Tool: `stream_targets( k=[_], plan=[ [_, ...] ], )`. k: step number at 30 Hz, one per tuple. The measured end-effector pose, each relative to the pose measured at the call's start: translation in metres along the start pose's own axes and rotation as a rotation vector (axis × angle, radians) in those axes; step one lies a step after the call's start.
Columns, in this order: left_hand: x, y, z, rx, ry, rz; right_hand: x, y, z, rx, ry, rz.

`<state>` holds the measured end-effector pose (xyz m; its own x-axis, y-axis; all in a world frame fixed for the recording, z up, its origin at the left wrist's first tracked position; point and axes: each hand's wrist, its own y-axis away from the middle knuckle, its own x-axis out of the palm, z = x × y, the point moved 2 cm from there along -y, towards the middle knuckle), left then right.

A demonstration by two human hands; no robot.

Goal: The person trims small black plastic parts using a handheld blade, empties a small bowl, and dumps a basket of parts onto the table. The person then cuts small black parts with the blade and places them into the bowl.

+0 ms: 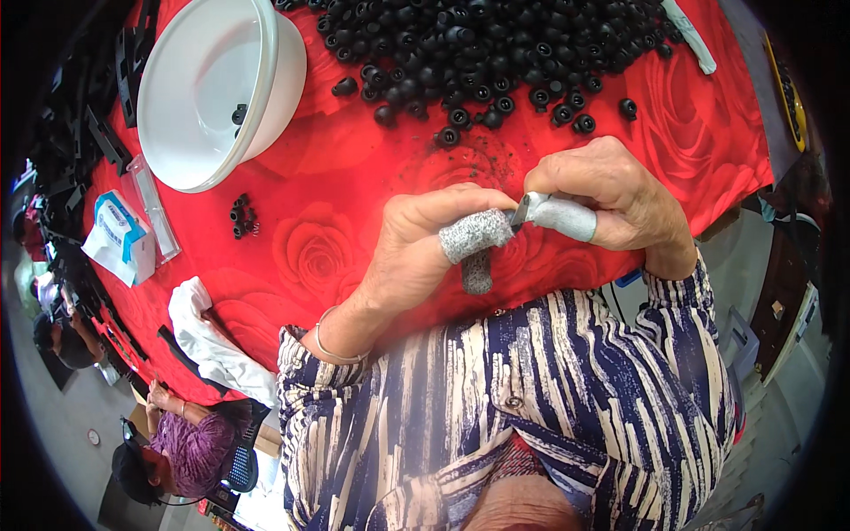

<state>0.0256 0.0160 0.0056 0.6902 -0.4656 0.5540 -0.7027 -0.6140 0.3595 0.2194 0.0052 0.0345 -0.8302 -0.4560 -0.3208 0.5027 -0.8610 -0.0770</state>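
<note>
Over the red cloth near my body, both hands meet with their fingertips almost touching. My right hand (611, 199) pinches a small dark metal blade (521, 211), its tip pointing toward my other hand. My left hand (429, 234) is closed at the fingertips on a small black part (515, 228), mostly hidden by fingers. Speckled grey finger sleeves (476, 236) cover fingers of the left hand. A pale grey finger sleeve (564, 218) wraps a digit of the right. Beyond the hands lies a big heap of round black knob-like parts (478, 53), with dark crumbs scattered before it.
A white plastic basin (288, 88) with a few black parts inside stands at far left. Nearby are a small black cluster (242, 218), a blue-and-white packet (119, 239) and white cloth (217, 350). Another person (190, 451) sits at lower left. A white strip (691, 35) lies far right.
</note>
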Motion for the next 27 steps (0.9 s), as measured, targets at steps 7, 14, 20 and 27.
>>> stream_targets(
  k=[7, 14, 20, 27],
  plan=[
    [0.002, 0.000, -0.007, -0.092, -0.048, -0.003, -0.007, -0.001, 0.001, -0.034, 0.048, 0.149],
    [-0.013, -0.008, -0.006, -0.018, 0.345, -0.030, -0.007, 0.007, 0.013, -0.025, 0.025, 0.042],
    [0.000, 0.000, 0.001, -0.153, 0.489, -0.004, 0.013, -0.002, 0.029, -0.195, 0.089, -0.347],
    [-0.002, 0.001, 0.010, -0.154, 0.419, 0.093, 0.025, -0.007, 0.018, -0.391, 0.337, -0.316]
  ],
)
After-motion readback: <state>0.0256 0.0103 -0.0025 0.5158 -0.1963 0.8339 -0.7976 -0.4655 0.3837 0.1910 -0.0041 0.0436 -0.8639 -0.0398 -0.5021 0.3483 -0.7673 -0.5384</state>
